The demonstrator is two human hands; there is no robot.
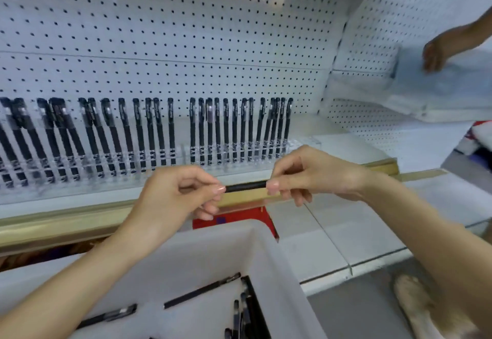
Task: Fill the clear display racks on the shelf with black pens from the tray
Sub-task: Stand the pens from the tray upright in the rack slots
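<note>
The left hand [178,189] has its fingers [213,188] curled, pinching the left end of a black pen [246,186] held level over the front edge of the shelf [66,221]. The right hand [314,176] pinches the other end likewise. Behind them, clear racks [298,147] hold upright pens [218,131]. The tray [266,253] below holds loose pens [202,292].

The left hand [181,192] and the right hand [314,176] are bare, and each joins a slender forearm with no sleeve over any part that shows. The short, rounded fingernails [273,185] carry a pale pink glossy finish, seen most clearly on the two thumbs. On the grey floor, a pale beige, fuzzy-surfaced shoe [415,309] shows, but it is too blurred to make out its seams or fastening.
</note>
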